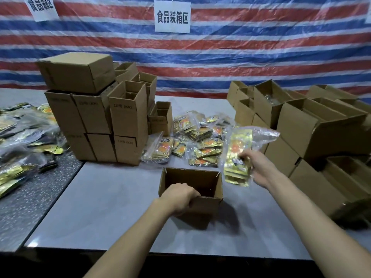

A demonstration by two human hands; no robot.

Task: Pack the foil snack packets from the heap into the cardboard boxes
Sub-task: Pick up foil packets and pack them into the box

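Packets (239,157) of glossy gold foil, bundled flat in a crinkled clear bag, hang from our right hand (259,169), whose fingers curl round the bundle's lower half. How many there are we cannot tell, since the bag blurs them. Just below and left of that hand stands the open cardboard box (190,177), brown and square-edged, its near wall gripped by our left hand (180,197). Beyond both hands lies the heap (200,137) on the smooth grey table (110,197). Stacked boxes (96,117) rise beyond the left hand.

L grip (180,197) curled; R grip (259,167) pinching, raised.
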